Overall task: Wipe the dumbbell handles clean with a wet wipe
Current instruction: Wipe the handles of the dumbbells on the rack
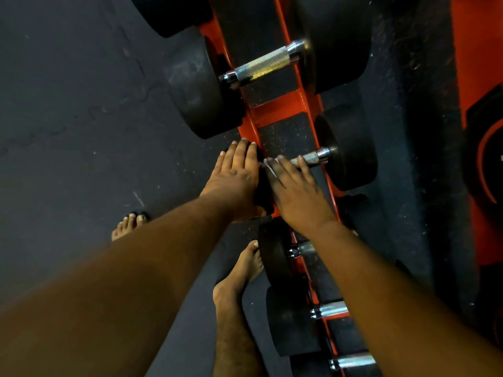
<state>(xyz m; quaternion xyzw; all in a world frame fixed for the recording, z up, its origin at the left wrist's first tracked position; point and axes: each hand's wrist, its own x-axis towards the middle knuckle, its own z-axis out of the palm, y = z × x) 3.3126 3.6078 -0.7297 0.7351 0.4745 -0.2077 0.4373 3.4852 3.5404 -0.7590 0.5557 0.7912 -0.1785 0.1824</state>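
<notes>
Dumbbell point(321, 165) lying across orange rack point(283, 104), just below larger dumbbell point(261, 66). Right hand point(295, 190) laid over chrome handle point(310, 158), fingers extended, pressing white wet wipe point(268, 165) to it. Left hand point(234, 176) flat on near weight head point(262, 194), fingers straight. Bare feet point(242, 273) beside rack.

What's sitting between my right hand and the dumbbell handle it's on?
In the head view, a white wet wipe lies between the right hand and the dumbbell handle, showing at the fingertips; most of it is hidden under the hand.
</notes>
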